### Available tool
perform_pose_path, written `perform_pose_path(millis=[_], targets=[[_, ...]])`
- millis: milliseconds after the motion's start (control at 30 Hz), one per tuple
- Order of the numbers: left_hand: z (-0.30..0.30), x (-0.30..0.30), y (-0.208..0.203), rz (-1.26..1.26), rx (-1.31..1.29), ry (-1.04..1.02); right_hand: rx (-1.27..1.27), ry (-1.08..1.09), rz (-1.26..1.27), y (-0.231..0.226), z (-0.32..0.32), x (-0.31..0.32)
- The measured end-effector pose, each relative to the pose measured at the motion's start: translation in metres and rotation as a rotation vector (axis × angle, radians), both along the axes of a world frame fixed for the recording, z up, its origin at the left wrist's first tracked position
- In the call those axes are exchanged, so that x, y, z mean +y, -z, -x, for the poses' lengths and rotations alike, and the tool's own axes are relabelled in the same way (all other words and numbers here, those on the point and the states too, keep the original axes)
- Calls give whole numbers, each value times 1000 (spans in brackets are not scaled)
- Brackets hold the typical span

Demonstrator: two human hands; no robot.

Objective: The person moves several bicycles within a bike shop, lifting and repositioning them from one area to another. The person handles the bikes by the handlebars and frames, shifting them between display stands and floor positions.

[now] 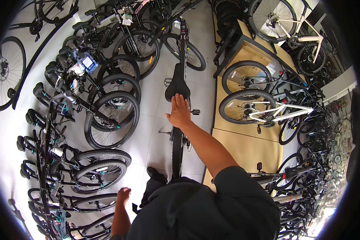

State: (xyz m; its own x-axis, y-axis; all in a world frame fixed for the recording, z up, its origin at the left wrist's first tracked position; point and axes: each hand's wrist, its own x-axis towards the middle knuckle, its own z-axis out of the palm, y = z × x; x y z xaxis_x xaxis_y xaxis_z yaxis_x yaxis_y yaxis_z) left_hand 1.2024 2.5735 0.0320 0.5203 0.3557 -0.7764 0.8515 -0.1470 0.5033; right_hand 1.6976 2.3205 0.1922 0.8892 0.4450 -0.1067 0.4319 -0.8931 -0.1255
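One hand [180, 112] — right — touches the saddle [177, 82]; left [124, 195] hangs apart.

One bicycle [183, 52] stands on the floor [156, 132] before the person, rear wheel [177, 154] nearest — its saddle [176, 83] beneath the right hand [179, 112]. A bicycle row [70, 95] lines the left, beyond the left hand [124, 195]; rightward, a platform [244, 142] carries further bicycles [296, 114].

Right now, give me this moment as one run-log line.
Right hand: open, on black saddle | Left hand: loosely curled, nothing visibly held | Left side: parked bicycles | Right side: white-framed bicycle
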Motion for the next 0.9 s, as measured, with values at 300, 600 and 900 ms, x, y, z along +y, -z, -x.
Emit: perform_pose_path(millis=[300, 600, 900], targets=[[-78, 11, -25, 67, -165, 198, -55, 3, -60, 12, 13, -7], [-235, 92, -8, -59, -268, 653, 42, 180, -7, -10, 24, 19], [-547, -21, -85, 3, -812, 767, 231, 299, -38, -30, 25, 29]])
